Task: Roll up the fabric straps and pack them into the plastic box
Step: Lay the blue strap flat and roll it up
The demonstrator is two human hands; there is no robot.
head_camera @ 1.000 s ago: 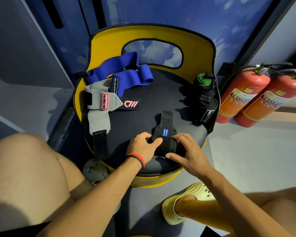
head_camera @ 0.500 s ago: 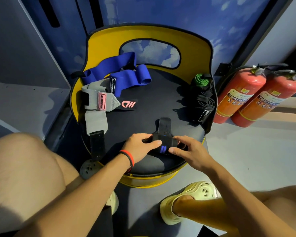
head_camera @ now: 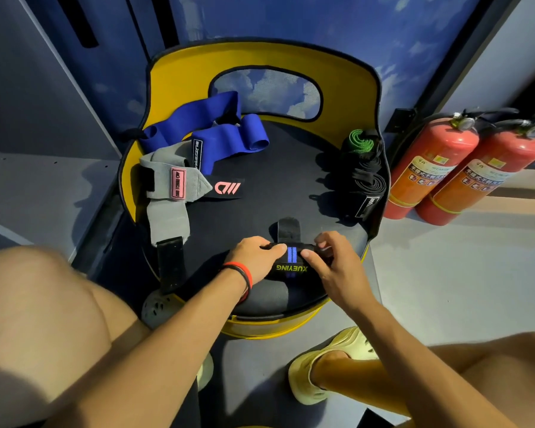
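Pinching the part-rolled black strap [head_camera: 291,267] from both sides, the left hand [head_camera: 254,261] and right hand [head_camera: 338,268] had their fingers [head_camera: 278,247] curled onto the roll at the seat's [head_camera: 275,186] 6 o'clock edge. Its free tail [head_camera: 288,229] lay flat toward 12 o'clock, not yet wound in. The fabric looked springy, so a slackened pinch would probably let the coil loosen, and uneven pressure from the two hands could wind the tail in crooked. Working so near the front rim, a slipped roll could drop to the floor by the sandal [head_camera: 322,362]. Bare seat lay open from the middle toward 12 o'clock. A grey strap [head_camera: 167,211] at 9 o'clock hung its dark end over the rim, and a blue strap [head_camera: 220,140] sprawled at 10 to 11. Finished rolls [head_camera: 368,171] sat at 2 to 3 against the raised edge, where a sweeping elbow might knock them. The yellow backrest [head_camera: 260,61] closed off 12 o'clock. No plastic box could be made out.
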